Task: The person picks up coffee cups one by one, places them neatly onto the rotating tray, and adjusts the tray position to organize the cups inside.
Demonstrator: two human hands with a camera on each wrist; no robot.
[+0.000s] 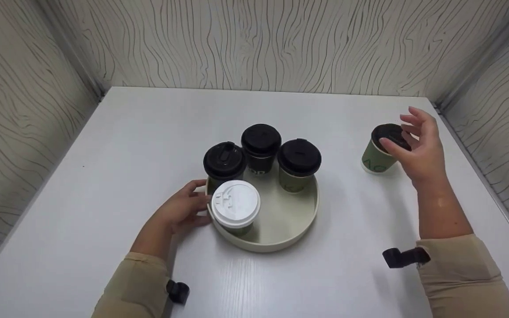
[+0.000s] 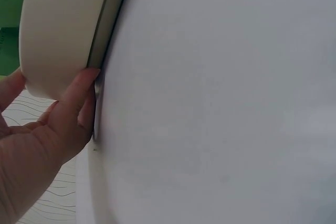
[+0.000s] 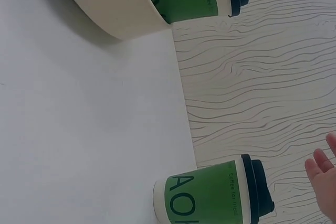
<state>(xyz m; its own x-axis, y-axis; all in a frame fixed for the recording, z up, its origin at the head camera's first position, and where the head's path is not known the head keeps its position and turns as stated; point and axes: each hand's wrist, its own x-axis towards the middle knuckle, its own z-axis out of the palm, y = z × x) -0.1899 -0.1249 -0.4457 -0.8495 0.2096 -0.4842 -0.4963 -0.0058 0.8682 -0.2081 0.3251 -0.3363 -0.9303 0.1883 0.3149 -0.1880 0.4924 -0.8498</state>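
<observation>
A round cream tray (image 1: pixel 283 218) carries several lidded paper coffee cups. At its left rim, my left hand (image 1: pixel 183 210) grips the tray wall, with one finger along the lower edge in the left wrist view (image 2: pixel 47 135). Nearest that hand stands a cup with a white lid (image 1: pixel 236 203); behind it are black-lidded cups (image 1: pixel 224 161), (image 1: pixel 261 140), (image 1: pixel 299 158). Off the tray to the right, a green cup with a black lid (image 1: pixel 374 158) stands upright on the table. My right hand (image 1: pixel 424 152) hovers by its lid, fingers spread and curved, apart from the cup in the right wrist view (image 3: pixel 324 182).
The white table (image 1: pixel 161 123) runs back to a wood-grain patterned wall (image 1: pixel 263 44). Similar panels rise at the left (image 1: pixel 11 101) and right (image 1: pixel 506 123). Table surface lies between the tray and the lone green cup.
</observation>
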